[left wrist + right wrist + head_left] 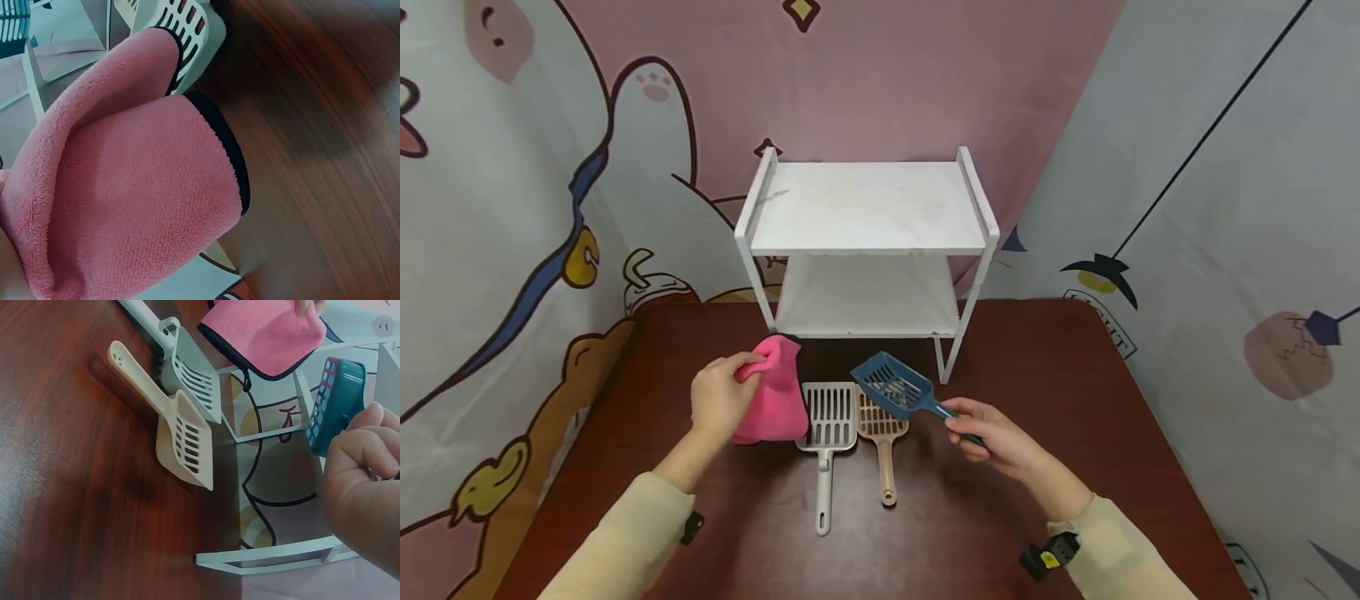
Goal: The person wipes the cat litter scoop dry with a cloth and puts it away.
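Cartoon sheeting (910,83) (pink, white) suggests a booth.

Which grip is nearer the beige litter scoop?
Right. The right grip, holding the blue litter scoop, is just right of the beige litter scoop; the left grip, holding pink cloth, is farther away, leftward.

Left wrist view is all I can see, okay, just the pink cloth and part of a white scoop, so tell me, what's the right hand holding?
Observer: In the head view, the right hand holds a blue scoop.
Operator: Got it. Which way does the white scoop lie?
Observer: In the head view, its handle points away from the shelf.
Operator: And the cloth, is anything hanging off it?
Observer: Yes, the right wrist view shows a small black tab or loop at one corner; I can't tell which.
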### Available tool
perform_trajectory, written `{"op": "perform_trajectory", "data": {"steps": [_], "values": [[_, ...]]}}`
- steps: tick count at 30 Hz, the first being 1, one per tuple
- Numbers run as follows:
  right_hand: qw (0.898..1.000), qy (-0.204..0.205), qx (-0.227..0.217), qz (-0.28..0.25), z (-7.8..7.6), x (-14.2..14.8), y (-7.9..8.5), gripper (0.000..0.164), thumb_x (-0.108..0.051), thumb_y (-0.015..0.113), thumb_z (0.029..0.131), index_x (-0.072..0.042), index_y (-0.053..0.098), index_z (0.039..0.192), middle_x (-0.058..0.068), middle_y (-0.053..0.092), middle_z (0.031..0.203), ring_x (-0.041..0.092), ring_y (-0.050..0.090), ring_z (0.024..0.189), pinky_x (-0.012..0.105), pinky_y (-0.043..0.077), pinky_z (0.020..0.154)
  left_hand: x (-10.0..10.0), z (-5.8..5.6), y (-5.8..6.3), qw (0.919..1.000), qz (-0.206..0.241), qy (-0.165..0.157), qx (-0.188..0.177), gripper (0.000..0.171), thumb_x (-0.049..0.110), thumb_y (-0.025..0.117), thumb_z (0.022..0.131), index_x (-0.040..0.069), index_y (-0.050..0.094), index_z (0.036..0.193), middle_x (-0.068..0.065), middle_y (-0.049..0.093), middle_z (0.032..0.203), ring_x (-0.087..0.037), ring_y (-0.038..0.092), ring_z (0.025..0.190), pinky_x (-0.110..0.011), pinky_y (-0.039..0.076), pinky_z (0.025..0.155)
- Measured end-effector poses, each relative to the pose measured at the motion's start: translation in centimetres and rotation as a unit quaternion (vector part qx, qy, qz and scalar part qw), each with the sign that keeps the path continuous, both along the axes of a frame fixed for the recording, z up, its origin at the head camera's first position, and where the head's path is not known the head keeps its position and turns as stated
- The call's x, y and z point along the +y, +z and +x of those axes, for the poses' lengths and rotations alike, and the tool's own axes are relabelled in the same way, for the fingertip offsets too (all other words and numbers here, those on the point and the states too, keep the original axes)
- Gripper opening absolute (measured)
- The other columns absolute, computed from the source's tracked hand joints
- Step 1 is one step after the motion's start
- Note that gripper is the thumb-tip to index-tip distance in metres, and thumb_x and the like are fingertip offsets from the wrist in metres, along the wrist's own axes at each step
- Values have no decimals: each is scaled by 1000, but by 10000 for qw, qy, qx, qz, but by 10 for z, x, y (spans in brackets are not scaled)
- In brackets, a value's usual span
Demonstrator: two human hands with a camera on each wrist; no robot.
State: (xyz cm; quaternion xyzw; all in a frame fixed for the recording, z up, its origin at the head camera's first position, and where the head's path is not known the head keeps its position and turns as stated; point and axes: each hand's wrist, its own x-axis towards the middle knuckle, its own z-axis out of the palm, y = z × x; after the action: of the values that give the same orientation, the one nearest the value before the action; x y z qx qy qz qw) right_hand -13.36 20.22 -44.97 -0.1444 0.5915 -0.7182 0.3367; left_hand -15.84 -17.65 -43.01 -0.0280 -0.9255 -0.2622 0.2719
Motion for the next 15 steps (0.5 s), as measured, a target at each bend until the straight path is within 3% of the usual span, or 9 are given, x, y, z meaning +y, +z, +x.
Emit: {"op": "perform_trajectory", "data": {"steps": [6, 15], "values": [[9998, -79, 131, 117, 0, 2, 14, 15, -13, 45, 97, -13, 50, 111, -13, 55, 69, 1, 33, 41, 31, 14, 47, -8, 0, -2, 9998, 86, 129, -79, 15, 11, 75, 74, 7, 73, 89, -15, 69, 71, -27, 56, 59, -35, 38, 56], [9993, -41, 368, 89, 0, 4, 36, 16, -10, 47, 95, -15, 52, 109, -13, 57, 70, 2, 32, 41, 31, 14, 46, -19, 3, -4, 9996, 66, 264, 19, 17, 13, 77, 73, 7, 73, 89, -17, 70, 74, -30, 59, 60, -37, 41, 55]]}}
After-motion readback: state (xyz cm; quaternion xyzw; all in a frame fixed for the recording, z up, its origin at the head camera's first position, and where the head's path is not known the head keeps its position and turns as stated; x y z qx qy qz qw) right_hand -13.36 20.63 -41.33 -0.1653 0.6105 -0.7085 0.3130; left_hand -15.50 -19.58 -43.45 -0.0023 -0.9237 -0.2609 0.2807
